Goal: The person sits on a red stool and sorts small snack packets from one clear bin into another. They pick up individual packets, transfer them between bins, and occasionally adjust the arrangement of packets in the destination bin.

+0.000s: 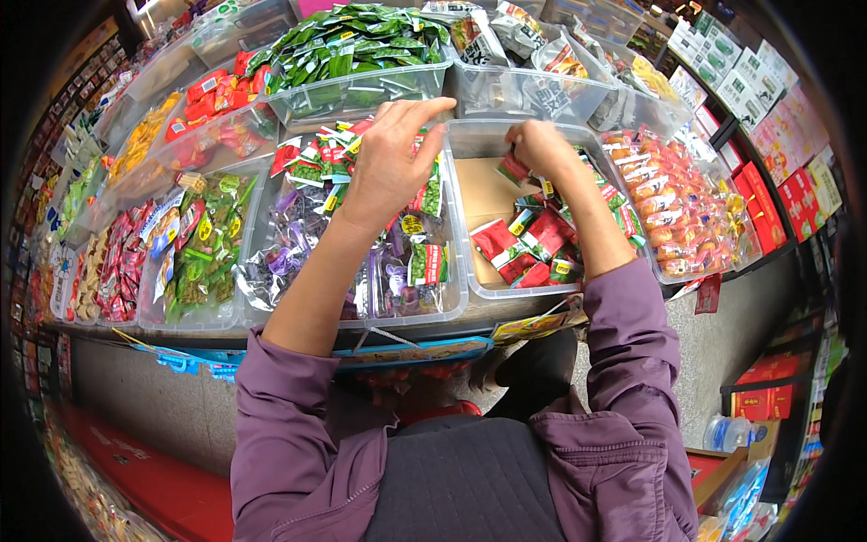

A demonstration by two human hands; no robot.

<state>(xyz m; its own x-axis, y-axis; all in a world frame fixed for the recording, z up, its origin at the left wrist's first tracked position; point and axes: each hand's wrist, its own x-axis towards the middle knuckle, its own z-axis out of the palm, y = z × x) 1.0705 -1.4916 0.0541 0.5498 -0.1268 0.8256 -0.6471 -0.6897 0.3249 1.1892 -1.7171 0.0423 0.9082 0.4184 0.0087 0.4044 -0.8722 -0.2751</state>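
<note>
My left hand (399, 156) hovers with fingers apart over a clear plastic bin (457, 298). Purple-wrapped packets (284, 251) fill that bin, and red-and-green snack packets (325, 162) lie on top of them. To the right, my right hand (542, 146) reaches into another clear bin (484, 288) and pinches a red-and-green packet (513, 168). Brown cardboard (477, 183) lines this bin's bottom. Several more red-and-green packets (535, 244) are heaped at its front and right side, partly hidden by my right forearm.
Behind stand bins of green packets (359, 47) and white pouches (518, 40). Wrapped pastries (660, 203) sit at the right, green bagged snacks (210, 251) at the left. A blue hanging sign (413, 352) runs along the counter's front edge. Red boxes (765, 386) stand lower right.
</note>
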